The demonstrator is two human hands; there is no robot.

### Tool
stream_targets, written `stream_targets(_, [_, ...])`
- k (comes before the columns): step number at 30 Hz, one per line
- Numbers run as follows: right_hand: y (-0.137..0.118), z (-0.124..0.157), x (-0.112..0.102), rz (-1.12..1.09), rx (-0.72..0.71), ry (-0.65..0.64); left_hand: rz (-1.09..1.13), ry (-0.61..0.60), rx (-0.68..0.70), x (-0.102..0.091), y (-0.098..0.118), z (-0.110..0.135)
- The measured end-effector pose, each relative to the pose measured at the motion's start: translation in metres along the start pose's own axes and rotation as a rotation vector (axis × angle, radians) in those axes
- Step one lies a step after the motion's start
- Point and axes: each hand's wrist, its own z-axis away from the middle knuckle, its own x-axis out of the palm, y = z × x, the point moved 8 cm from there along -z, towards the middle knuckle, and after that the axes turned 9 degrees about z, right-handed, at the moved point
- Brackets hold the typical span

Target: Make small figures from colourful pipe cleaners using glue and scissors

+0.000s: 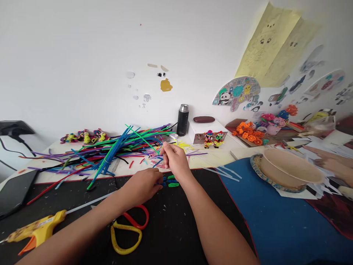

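Observation:
My right hand [176,159] is raised over the front of the pile, fingers pinched on the end of a green pipe cleaner [143,139] that slants up to the left. Lower down, my left hand [145,184] is curled over the black mat, its fingertips partly hidden. Whatever it may hold cannot be made out. Close by its fingers lie short green pieces [173,184] and blue ones, apparently bent pipe cleaner. Beneath my left forearm are scissors [127,250] with a red and a yellow handle loop.
Loose pipe cleaners [110,156] are heaped at the back left. A yellow glue gun [45,226] lies front left. Behind stand a black flask [182,120] and two small figures [209,139]. To the right are a beige bowl [289,167] and another person's hand [331,162].

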Motion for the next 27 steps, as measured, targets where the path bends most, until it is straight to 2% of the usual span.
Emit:
stream_targets(3, [-0.002, 0.0, 0.001, 0.005, -0.005, -0.005, 0.012, -0.076, -0.076, 0.013, 0.001, -0.003])
stream_targets(6, [-0.005, 0.001, 0.002, 0.014, -0.013, -0.016, 0.007, -0.102, -0.122, 0.017, 0.0, -0.005])
stream_targets(13, [-0.006, 0.001, 0.003, 0.013, -0.019, -0.026, 0.015, -0.066, -0.166, 0.007, -0.007, -0.002])
stream_targets(17, [-0.008, 0.001, 0.002, 0.002, -0.021, -0.01, -0.061, -0.008, -0.105, 0.003, -0.008, 0.002])
stream_targets(22, [-0.009, 0.003, 0.002, 0.003, -0.019, -0.013, -0.08, -0.06, -0.08, 0.016, -0.005, 0.001])
stream_targets(27, [-0.01, 0.005, 0.004, 0.023, -0.004, -0.028, -0.091, -0.069, -0.093, 0.018, -0.007, -0.007])
